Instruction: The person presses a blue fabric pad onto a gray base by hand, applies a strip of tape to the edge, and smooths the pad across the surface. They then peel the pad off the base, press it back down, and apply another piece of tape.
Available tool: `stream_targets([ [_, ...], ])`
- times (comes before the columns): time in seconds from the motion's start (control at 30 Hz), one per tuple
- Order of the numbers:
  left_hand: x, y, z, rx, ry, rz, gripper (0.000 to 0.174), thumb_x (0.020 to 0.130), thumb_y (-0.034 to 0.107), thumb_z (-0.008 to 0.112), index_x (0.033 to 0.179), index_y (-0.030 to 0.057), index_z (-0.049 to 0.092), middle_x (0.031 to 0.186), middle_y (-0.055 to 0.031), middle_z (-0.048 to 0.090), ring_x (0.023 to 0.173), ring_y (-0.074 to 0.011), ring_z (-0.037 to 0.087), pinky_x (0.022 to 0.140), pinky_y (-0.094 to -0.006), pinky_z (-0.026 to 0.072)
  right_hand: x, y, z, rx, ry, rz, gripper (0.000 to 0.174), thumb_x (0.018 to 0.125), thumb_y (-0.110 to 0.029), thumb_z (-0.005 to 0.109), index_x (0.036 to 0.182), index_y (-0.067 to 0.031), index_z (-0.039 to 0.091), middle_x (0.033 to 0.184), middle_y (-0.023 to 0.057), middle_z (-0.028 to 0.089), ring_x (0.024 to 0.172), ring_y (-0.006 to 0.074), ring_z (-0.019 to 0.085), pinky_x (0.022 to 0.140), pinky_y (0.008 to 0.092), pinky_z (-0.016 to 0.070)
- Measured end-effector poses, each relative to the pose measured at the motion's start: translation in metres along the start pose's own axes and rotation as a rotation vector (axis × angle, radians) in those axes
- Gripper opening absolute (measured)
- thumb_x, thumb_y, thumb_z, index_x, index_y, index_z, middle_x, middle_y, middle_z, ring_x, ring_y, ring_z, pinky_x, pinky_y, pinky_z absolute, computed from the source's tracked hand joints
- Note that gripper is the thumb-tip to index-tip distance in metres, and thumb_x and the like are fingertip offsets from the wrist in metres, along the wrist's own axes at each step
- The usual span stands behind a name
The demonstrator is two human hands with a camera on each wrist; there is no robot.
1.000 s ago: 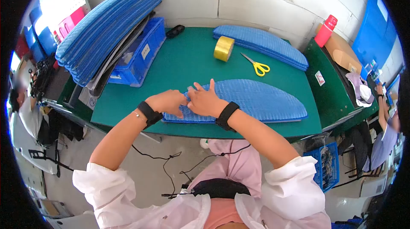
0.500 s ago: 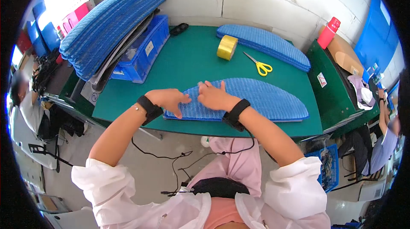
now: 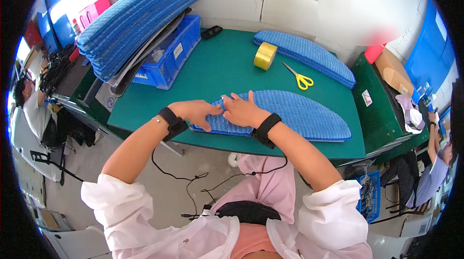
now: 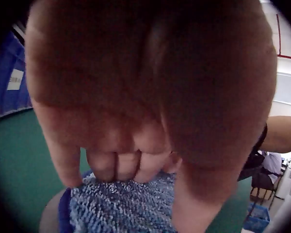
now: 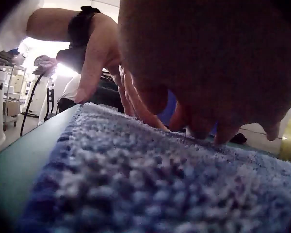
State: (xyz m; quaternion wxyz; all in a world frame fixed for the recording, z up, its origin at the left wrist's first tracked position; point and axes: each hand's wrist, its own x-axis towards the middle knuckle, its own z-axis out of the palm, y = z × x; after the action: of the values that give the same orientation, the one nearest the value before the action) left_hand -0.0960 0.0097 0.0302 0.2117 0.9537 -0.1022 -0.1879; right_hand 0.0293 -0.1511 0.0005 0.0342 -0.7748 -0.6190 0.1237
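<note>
A blue, half-oval mop pad [image 3: 295,111] with a looped pile and darker blue edging lies flat near the front of the green table. My left hand [image 3: 194,113] rests on its left end, fingers and thumb pointing down. In the left wrist view, the fingertips [image 4: 128,167] touch the pile, and the thumb reaches down on the right. Close beside it, my right hand [image 3: 243,111] lies over the pad with fingers spread, their tips near the left hand's. The right wrist view shows the pile [image 5: 174,179] right under that hand.
Yellow scissors [image 3: 303,81] and a roll of yellow tape [image 3: 265,56] lie beyond the pad. Behind them is a low pile of blue pads [image 3: 309,56]. A tall stack of pads [image 3: 140,22] leans over a blue bin [image 3: 169,63] at left. Green panels [image 3: 382,99] border the right side.
The hands drew slightly apart by half a second ago, and now their fingertips are close together again. The head view has shifted a little; the pad lies in about the same place.
</note>
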Motion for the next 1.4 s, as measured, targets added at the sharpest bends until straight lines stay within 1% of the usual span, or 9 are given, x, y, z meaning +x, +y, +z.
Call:
stream_targets([
  [0.17,-0.012,0.01,-0.028,0.063,-0.031,-0.193,0.041,0.072,0.016,0.069,0.11,0.0042,0.061,0.117,-0.0133,0.059,0.098,-0.0296,0.06,0.081,-0.0371,0.0474,-0.009,0.0,-0.002,0.192,-0.005,0.006,0.055,0.087,-0.025,0.041,0.134,0.0013,0.029,0.132,0.017,0.043,0.134,0.0339,0.024,0.098,0.0712,0.0115],
  [0.27,-0.023,0.0,-0.016,0.077,-0.012,-0.036,0.034,0.072,0.017,0.068,0.104,0.0051,0.065,0.114,-0.0122,0.06,0.092,-0.0291,0.062,0.077,-0.0371,0.0488,-0.006,0.0,-0.002,0.207,-0.007,0.026,0.054,0.086,-0.023,0.04,0.134,0.0005,0.029,0.131,0.0138,0.045,0.134,0.0331,0.024,0.098,0.0714,0.0109],
  [0.5,-0.027,-0.001,-0.012,0.074,-0.008,-0.021,0.036,0.072,0.017,0.068,0.106,0.0065,0.064,0.115,-0.0121,0.06,0.089,-0.0307,0.062,0.075,-0.0387,0.0487,-0.001,-0.002,-0.001,0.453,0.088,-0.054,0.049,0.086,-0.023,0.041,0.13,-0.0034,0.035,0.123,0.0135,0.05,0.133,0.0346,0.025,0.097,0.0722,0.0088],
  [0.7,-0.023,-0.002,-0.013,0.118,-0.017,-0.012,0.037,0.071,0.017,0.068,0.107,0.0074,0.064,0.112,-0.0117,0.062,0.089,-0.0314,0.061,0.074,-0.0396,0.0482,0.008,-0.007,0.002,0.144,0.087,-0.093,0.041,0.087,-0.025,0.041,0.125,-0.0087,0.041,0.119,0.012,0.05,0.13,0.0358,0.03,0.097,0.0715,0.0075],
  [0.77,-0.023,-0.003,-0.012,0.097,0.002,-0.02,0.037,0.071,0.018,0.069,0.107,0.0077,0.064,0.11,-0.0119,0.062,0.088,-0.0319,0.061,0.073,-0.04,0.0479,0.012,-0.008,-0.014,0.389,-0.116,0.009,0.048,0.087,-0.025,0.041,0.13,-0.0047,0.036,0.121,0.013,0.051,0.129,0.036,0.032,0.097,0.0719,0.0093],
  [0.9,-0.022,-0.002,-0.011,0.113,-0.004,-0.024,0.038,0.071,0.018,0.069,0.107,0.0077,0.064,0.109,-0.0117,0.063,0.088,-0.0321,0.061,0.073,-0.0408,0.0475,0.011,-0.007,-0.012,0.557,-0.076,-0.04,0.049,0.086,-0.025,0.042,0.129,-0.0025,0.037,0.124,0.0142,0.051,0.128,0.0361,0.034,0.097,0.0718,0.0118],
  [1.07,-0.018,0.009,-0.017,0.139,-0.097,-0.145,0.04,0.07,0.021,0.069,0.108,0.0098,0.065,0.116,-0.0104,0.06,0.102,-0.0303,0.058,0.086,-0.0389,0.046,0.011,-0.018,0.021,0.031,0.166,-0.156,0.045,0.086,-0.026,0.044,0.123,-0.0006,0.04,0.125,0.0168,0.049,0.128,0.0368,0.033,0.097,0.071,0.0135],
  [1.27,-0.021,0.001,-0.008,0.11,0.009,-0.061,0.038,0.07,0.019,0.069,0.106,0.006,0.065,0.102,-0.0125,0.065,0.084,-0.0331,0.061,0.071,-0.0403,0.0472,0.006,-0.014,-0.005,0.349,0.014,-0.063,0.048,0.086,-0.027,0.043,0.123,0.0028,0.039,0.129,0.0179,0.046,0.13,0.0369,0.03,0.097,0.0708,0.0131],
  [1.4,-0.024,0.006,-0.006,0.101,0.052,-0.057,0.037,0.07,0.018,0.069,0.104,0.0059,0.065,0.099,-0.0129,0.065,0.084,-0.0327,0.061,0.07,-0.0393,0.0472,-0.008,0.004,-0.001,0.155,0.093,0.044,0.05,0.086,-0.027,0.043,0.126,0.0022,0.037,0.131,0.0182,0.044,0.131,0.0358,0.028,0.099,0.0698,0.0127],
])
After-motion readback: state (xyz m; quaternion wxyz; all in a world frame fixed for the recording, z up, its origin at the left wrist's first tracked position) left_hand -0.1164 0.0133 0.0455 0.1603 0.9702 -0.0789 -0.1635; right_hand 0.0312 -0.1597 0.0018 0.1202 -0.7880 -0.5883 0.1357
